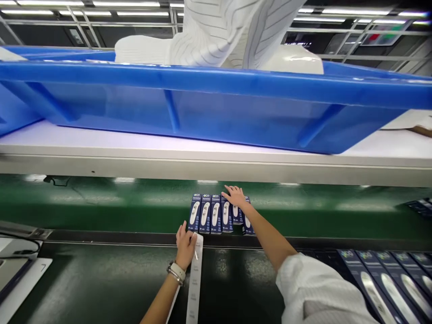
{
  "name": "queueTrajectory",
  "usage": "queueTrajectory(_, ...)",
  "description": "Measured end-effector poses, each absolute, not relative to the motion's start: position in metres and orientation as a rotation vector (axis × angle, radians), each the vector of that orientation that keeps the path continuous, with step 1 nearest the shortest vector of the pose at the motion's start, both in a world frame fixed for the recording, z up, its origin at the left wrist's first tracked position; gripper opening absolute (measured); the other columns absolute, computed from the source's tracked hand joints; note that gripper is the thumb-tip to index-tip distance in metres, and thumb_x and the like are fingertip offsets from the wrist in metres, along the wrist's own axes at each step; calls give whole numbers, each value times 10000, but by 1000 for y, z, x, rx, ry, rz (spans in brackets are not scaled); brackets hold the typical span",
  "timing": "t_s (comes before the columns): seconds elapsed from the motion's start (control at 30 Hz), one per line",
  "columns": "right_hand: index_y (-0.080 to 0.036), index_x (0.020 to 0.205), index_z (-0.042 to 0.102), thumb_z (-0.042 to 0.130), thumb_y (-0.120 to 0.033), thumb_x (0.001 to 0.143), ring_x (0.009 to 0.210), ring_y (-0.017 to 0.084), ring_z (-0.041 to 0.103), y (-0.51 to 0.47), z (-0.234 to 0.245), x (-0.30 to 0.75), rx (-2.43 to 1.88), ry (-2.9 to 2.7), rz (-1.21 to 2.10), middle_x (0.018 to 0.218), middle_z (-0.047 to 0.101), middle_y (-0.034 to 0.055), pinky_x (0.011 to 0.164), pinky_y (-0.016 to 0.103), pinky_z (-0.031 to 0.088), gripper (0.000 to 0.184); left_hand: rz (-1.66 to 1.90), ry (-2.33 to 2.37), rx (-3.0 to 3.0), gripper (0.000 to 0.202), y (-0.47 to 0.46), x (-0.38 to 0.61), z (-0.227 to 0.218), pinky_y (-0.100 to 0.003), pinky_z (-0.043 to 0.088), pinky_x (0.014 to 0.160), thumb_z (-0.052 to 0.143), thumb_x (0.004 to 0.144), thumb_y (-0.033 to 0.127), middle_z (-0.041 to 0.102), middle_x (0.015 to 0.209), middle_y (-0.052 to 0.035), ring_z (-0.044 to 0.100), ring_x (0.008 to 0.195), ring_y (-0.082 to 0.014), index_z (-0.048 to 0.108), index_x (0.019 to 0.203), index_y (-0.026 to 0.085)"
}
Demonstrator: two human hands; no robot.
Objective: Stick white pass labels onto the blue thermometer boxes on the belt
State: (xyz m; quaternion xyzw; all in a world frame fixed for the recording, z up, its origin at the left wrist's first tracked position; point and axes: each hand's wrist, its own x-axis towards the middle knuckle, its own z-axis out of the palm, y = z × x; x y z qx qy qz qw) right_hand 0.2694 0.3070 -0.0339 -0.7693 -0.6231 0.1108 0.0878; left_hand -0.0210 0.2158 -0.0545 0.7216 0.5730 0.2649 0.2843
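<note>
A row of several navy boxes (216, 213), each printed with a white oblong device, stands side by side on a green conveyor belt (158, 211). My right hand (235, 197) lies open with spread fingers over the top of the row's right end. The boxes beneath it sit slightly out of line. My left hand (185, 245), with a wristwatch (177, 272) on its wrist, grips the top of a long white printed paper strip (195, 288). That hand sits just below the row's left end, next to the lowest edge of the first box.
A long blue plastic tray (168, 103) rests on a white shelf (202, 153) beyond the belt. Behind it is a person's white striped sleeve (219, 31). More navy boxes (388, 283) lie at lower right on the dark bench (101, 283). White sheets (20, 274) lie at far left.
</note>
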Motion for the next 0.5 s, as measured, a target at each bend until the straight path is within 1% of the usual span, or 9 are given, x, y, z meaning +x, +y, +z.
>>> queueTrajectory(0.1,-178,1091,538,440,-406,869,1101,209,446,302,-44,249,-2268,-1885,306,1184,497,78,961,462,302,333,658,1500,1875,324,219,-26,-59,-522,206,1013,360,851,363,335,1363,-133,125,1320,-286,486,619,175)
queueTrajectory(0.17,-169,1087,536,435,-399,874,1069,203,472,298,-45,243,-2245,-1908,307,1147,519,77,949,459,316,329,640,1476,1837,303,221,-33,-58,-517,197,1019,365,851,355,308,1379,-135,109,1327,-271,490,639,178)
queueTrajectory(0.23,-161,1122,516,434,-416,871,1063,210,478,299,-43,239,-2195,-1950,327,1136,525,79,951,474,306,367,629,1443,1802,275,225,-37,-57,-507,202,1022,404,835,350,270,1400,-134,120,1326,-270,498,641,179)
queueTrajectory(0.3,-167,1183,478,425,-447,866,1098,225,455,307,-39,231,-2121,-1996,353,1180,500,89,968,490,273,426,628,1400,1771,263,231,-40,-56,-493,218,1023,447,811,349,250,1409,-134,142,1322,-278,498,620,176)
queueTrajectory(0.37,-179,1233,439,419,-476,857,1143,236,418,316,-36,215,-2033,-2034,388,1235,467,94,988,496,233,479,638,1358,1741,272,236,-41,-56,-468,233,1028,467,795,362,265,1397,-135,185,1312,-279,491,600,174)
queueTrajectory(0.43,-207,1236,447,429,-504,840,1155,230,408,321,-35,194,-1960,-2042,428,1241,477,80,1016,485,179,495,651,1327,1710,293,239,-44,-57,-441,245,1031,462,790,396,303,1365,-142,236,1293,-273,490,601,174)
queueTrajectory(0.5,-247,1216,477,447,-526,817,1160,218,404,321,-34,180,-1938,-1987,454,1226,503,56,1044,460,116,487,656,1314,1679,318,241,-49,-58,-434,247,1033,448,789,441,354,1311,-150,256,1284,-269,492,618,177)
